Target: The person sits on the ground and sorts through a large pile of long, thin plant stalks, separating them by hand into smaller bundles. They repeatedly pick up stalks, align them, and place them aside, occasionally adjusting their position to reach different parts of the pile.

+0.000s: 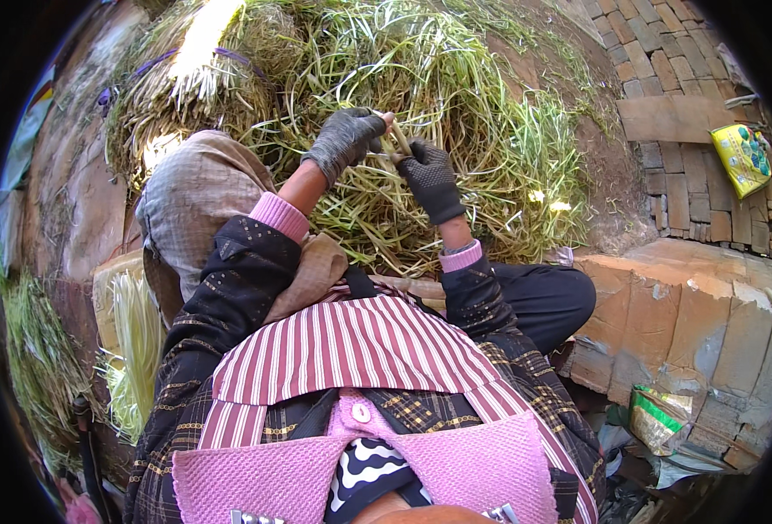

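My left hand, in a grey glove with bare fingertips, is closed on a pale plant stalk above the pile. Beside it, my right hand, in a dark dotted glove, grips the lower end of the same stalk or of a few stalks; how many cannot be told. Beneath both hands spreads a large heap of loose green and yellowish long-leaved stalks. Up and to the left lies a thick bundle of similar stalks, bound with a purple tie.
My bent knees flank the heap. Peeled pale strands lie on cardboard at left, near more green stalks. On the right are a brick edge covered with cardboard, brick paving, a yellow package and a green-and-white bag.
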`<state>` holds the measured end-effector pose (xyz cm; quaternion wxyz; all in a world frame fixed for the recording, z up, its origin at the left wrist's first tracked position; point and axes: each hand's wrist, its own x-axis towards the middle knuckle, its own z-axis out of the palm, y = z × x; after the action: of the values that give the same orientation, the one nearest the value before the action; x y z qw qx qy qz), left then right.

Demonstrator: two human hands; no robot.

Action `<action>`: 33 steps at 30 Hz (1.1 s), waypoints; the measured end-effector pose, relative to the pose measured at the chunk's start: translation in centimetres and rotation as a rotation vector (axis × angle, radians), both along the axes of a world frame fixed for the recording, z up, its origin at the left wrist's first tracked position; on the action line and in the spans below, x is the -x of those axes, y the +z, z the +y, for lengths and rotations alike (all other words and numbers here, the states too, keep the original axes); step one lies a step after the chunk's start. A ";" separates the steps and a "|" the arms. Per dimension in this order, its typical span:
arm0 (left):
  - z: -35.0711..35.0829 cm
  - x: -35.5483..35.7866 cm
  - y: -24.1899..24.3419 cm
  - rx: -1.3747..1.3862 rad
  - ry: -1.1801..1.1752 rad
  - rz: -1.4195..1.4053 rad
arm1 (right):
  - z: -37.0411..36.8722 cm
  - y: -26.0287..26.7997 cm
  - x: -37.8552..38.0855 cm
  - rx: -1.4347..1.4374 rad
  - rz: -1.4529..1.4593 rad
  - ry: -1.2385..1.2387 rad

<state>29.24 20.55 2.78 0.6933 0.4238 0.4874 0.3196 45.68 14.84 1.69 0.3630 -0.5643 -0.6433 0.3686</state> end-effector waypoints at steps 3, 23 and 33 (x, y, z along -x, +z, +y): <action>0.0 -0.2 -0.4 -0.030 0.150 -0.190 | -0.2 -0.5 1.4 0.147 0.036 0.029; 2.8 7.6 4.4 -0.190 0.781 -0.862 | 2.4 2.8 -26.9 0.439 -0.812 -0.953; 1.9 2.4 2.2 -0.119 0.620 -0.891 | 0.9 1.1 3.4 0.504 0.377 0.439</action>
<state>26.82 22.47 5.02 0.6808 0.1225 0.2297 0.6846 42.26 15.69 2.75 0.2371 -0.4070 -0.5602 0.6814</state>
